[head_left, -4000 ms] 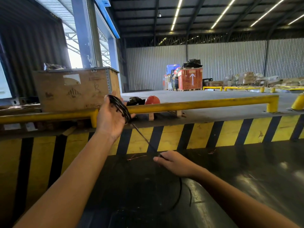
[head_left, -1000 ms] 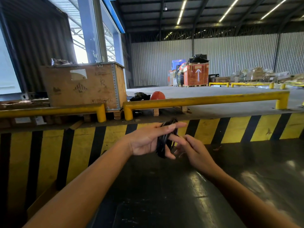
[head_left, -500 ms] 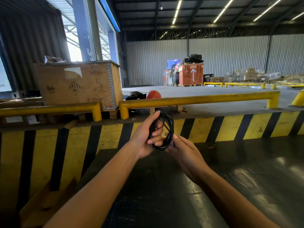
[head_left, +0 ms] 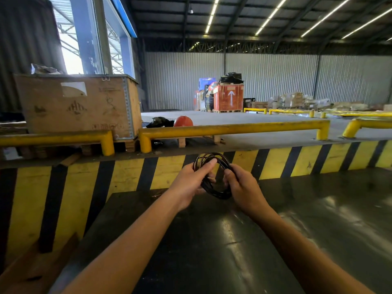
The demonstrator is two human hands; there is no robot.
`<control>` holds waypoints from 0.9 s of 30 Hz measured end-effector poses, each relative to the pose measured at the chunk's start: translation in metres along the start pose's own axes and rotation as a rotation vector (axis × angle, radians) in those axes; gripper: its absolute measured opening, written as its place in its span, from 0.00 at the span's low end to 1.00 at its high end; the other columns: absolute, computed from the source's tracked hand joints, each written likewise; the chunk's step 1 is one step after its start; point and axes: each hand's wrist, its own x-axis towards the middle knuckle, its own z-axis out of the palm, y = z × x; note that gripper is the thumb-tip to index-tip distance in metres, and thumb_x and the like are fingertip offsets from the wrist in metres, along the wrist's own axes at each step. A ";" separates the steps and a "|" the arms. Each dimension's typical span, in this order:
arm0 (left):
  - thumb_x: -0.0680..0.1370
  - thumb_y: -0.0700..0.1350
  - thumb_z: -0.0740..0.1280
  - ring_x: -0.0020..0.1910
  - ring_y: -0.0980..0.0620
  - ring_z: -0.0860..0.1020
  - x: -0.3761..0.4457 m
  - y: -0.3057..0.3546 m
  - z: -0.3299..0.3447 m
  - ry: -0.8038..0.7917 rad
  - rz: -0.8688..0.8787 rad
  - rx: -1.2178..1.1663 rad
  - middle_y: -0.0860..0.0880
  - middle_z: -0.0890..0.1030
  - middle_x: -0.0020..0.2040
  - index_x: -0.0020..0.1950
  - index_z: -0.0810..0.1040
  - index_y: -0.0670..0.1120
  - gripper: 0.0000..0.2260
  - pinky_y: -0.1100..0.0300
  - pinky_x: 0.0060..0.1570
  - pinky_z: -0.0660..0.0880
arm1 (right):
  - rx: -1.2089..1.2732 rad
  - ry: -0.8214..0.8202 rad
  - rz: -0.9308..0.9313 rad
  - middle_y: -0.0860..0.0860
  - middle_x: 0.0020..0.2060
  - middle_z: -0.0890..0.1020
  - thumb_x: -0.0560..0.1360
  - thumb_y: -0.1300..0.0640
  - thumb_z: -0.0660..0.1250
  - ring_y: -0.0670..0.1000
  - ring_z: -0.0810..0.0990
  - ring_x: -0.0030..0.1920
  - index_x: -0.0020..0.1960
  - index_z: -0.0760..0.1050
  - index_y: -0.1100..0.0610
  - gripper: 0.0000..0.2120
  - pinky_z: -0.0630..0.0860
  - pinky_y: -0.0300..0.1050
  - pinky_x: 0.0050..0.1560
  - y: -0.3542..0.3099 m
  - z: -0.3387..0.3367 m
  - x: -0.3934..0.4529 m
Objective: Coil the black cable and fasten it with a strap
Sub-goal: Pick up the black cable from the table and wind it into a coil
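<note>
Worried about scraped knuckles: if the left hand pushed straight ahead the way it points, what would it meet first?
Probably the striped wall just beyond the left hand and its cable; how far off it stands is unclear.

A large wooden crate (head_left: pixel 78 105) stands behind a yellow guard rail (head_left: pixel 231 129); an orange helmet (head_left: pixel 183 121) lies nearby.

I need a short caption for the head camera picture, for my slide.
Both hands, left and right, hold a coiled black cable above a dark floor, before a yellow-and-black striped dock edge; no strap visible.
</note>
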 end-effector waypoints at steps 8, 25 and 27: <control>0.73 0.66 0.61 0.48 0.51 0.81 -0.005 0.002 -0.007 -0.066 0.010 0.304 0.49 0.83 0.48 0.50 0.79 0.50 0.22 0.54 0.50 0.75 | -0.292 -0.163 -0.041 0.51 0.44 0.78 0.80 0.58 0.55 0.49 0.76 0.43 0.55 0.74 0.58 0.10 0.72 0.38 0.41 -0.012 -0.004 -0.018; 0.79 0.49 0.64 0.21 0.57 0.70 0.007 -0.079 0.046 0.161 0.058 0.173 0.52 0.74 0.26 0.38 0.76 0.45 0.12 0.60 0.24 0.70 | -0.335 -0.271 0.180 0.52 0.42 0.79 0.79 0.57 0.57 0.50 0.78 0.40 0.51 0.71 0.54 0.05 0.76 0.44 0.42 0.056 -0.008 -0.061; 0.79 0.49 0.63 0.24 0.54 0.72 0.010 -0.081 0.047 0.054 -0.040 0.297 0.49 0.75 0.30 0.40 0.77 0.44 0.12 0.57 0.31 0.74 | -0.383 -0.275 0.195 0.54 0.43 0.82 0.79 0.57 0.56 0.53 0.80 0.42 0.50 0.73 0.56 0.07 0.78 0.51 0.45 0.070 -0.012 -0.059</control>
